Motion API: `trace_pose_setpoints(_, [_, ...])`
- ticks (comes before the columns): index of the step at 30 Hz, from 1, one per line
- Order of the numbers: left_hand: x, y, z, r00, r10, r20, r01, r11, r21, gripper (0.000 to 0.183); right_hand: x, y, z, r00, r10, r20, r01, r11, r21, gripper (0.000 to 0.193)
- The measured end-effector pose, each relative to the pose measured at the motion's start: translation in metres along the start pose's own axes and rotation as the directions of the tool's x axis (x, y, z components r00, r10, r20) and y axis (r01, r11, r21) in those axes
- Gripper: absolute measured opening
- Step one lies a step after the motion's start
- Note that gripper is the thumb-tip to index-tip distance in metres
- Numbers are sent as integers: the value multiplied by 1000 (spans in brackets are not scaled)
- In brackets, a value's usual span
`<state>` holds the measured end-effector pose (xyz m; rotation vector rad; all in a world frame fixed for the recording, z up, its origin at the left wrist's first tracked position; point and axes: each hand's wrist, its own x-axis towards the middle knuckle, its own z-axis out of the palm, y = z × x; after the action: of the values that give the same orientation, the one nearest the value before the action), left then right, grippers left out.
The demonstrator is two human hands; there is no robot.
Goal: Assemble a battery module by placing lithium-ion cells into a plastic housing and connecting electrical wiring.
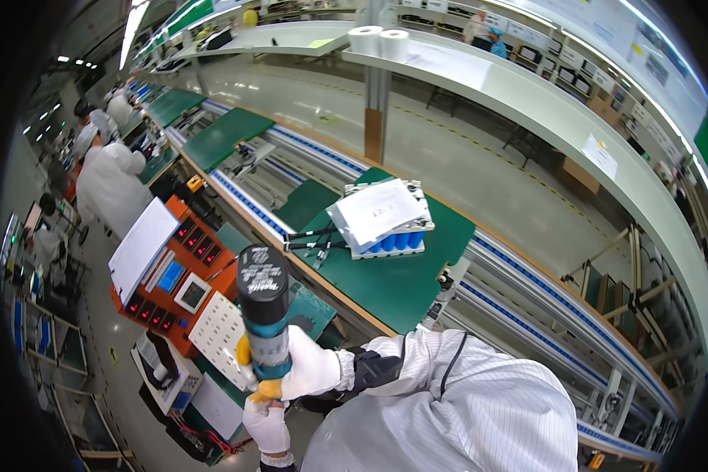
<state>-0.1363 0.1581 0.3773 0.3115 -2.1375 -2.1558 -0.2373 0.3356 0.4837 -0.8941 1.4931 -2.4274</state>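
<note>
Power tool (264,315), teal with a black end, is standing nearly upright left of centre in the frame, its black end pointing toward the upper edge. The right hand (310,363), in a white glove with yellow fingertips, is gripping the teal body with its fingers curling around it, and a black band (376,368) is circling that wrist. The left hand (266,425), also gloved in white, is sitting just below, near the lower edge of the frame; whether it is grasping anything I cannot tell. Beside the tool, at the left, an orange cabinet (192,263) is showing red-lit displays, and a white perforated board (215,334) is leaning or lying in front of it. In the middle of the frame, a green board (401,291) is bearing a block of blue cylinders (393,242), on which white papers (379,211) are resting, while black cables (322,236) are lying at its left. Toward the upper left, a person in white (110,185) is standing, and two white rolls (365,39) are standing at top centre
</note>
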Motion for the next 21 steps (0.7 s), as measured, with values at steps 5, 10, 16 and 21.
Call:
trace_pose_setpoints(5, [2,2,7,998,56,5,-56,997,-54,54,-8,-2,-2,1000,22,4,-22,1000,4,39])
trace_pose_setpoints(10, [5,5,10,999,35,-16,-37,994,-107,68,-11,4,2,999,19,-31,-20,999,-34,40])
trace_pose_setpoints(16, [6,24,19,991,130,-33,-131,991,-21,46,-7,9,1,997,76,9,-77,997,21,40])
trace_pose_setpoints(21, [10,23,12,971,239,-21,-226,942,248,33,-1,13,4,1000,1,-4,-1,997,-80,37])
